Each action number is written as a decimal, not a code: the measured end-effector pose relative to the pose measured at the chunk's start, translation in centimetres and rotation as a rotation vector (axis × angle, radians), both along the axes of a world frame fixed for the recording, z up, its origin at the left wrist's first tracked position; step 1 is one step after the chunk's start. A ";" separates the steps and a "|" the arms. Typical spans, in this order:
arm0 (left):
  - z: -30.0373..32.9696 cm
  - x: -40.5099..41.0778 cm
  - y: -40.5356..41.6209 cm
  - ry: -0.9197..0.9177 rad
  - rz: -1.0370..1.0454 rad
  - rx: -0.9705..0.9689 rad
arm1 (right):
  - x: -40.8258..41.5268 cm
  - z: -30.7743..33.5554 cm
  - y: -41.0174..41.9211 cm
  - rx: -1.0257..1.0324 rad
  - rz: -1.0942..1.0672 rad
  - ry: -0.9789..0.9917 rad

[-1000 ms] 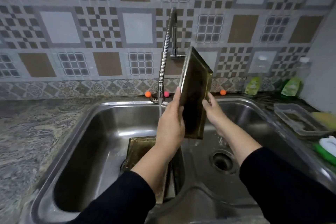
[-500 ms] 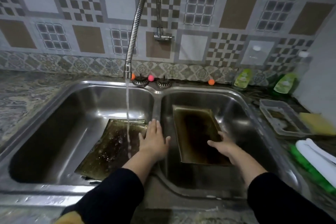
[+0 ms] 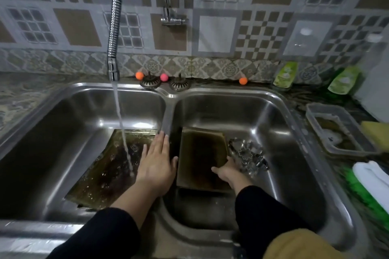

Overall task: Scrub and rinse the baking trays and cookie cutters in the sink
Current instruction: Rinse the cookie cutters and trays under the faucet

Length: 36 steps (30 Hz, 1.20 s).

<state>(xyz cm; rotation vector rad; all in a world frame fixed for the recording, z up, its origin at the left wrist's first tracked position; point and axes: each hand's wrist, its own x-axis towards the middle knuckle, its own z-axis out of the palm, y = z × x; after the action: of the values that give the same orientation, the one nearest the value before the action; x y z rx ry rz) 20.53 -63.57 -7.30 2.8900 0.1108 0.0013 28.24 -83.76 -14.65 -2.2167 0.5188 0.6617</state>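
Baking trays sit one in each basin of our double sink [image 3: 168, 99]: the larger tray [image 3: 109, 166] lies flat in the left basin with the stream from the tap [image 3: 112, 69] falling on it, and the smaller tray [image 3: 202, 157] lies in the right basin, close against the divider. Our left hand [image 3: 156, 166] hovers flat over the divider with its fingers straight and together, holding nothing. Our right hand [image 3: 226, 171] is down at the smaller tray's near right corner; its fingers seem to curl on the rim, though we cannot tell how firmly. A heap of metal cookie cutters [image 3: 248, 155] lies just beside that hand on the basin floor.

We judge we are between pieces: one tray set in the dry basin, the other soaking. Both look brown with residue, so scrubbing seems far from done. Next we need a scrubber; the yellow sponge [image 3: 376, 132] lies on the counter to the right, beside a clear plastic tub [image 3: 311, 115], well apart from both hands.
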 end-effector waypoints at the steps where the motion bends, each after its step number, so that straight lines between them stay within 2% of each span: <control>1: -0.1 0.0 0.0 -0.005 0.000 0.001 | 0.0 -0.1 0.0 -0.037 0.009 0.008; 12: -0.8 0.3 0.4 -0.030 -0.021 0.008 | 0.5 0.3 -0.5 -0.355 0.225 0.130; 16: -0.6 0.3 0.6 0.000 -0.042 -0.007 | -0.1 3.6 0.4 -0.445 0.308 0.060; 21: 0.2 0.4 2.6 0.111 -0.190 -0.028 | -1.8 9.8 4.5 -0.329 0.378 -0.131; 24: 0.8 0.6 6.2 0.131 -0.253 -0.101 | -3.4 13.3 9.1 -0.278 0.427 -0.336; 26: 0.3 0.9 9.4 0.128 -0.208 -0.145 | -4.6 14.5 12.9 -0.127 0.390 -0.450; 27: -0.3 1.1 11.2 0.149 -0.175 -0.167 | -5.1 14.4 14.9 0.007 0.343 -0.447; 29: -1.7 1.3 14.7 0.229 -0.101 -0.174 | -5.9 12.8 18.8 0.281 0.227 -0.332; 30: -2.4 1.3 16.3 0.278 -0.054 -0.161 | -6.2 11.3 20.6 0.356 0.175 -0.253; 31: -3.1 1.2 17.8 0.331 -0.002 -0.149 | -6.5 9.9 22.1 0.363 0.140 -0.177; 33: -4.0 0.9 20.1 0.423 0.073 -0.152 | -6.8 7.5 24.2 0.246 0.110 -0.033; 36: -4.7 0.6 21.9 0.494 0.071 -0.192 | -6.7 5.1 25.3 0.096 0.070 0.143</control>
<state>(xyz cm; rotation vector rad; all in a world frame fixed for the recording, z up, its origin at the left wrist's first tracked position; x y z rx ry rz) 21.10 -41.66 -11.98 2.6300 0.2843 -0.6708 21.56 -58.42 -9.54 -2.1154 0.4721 0.8694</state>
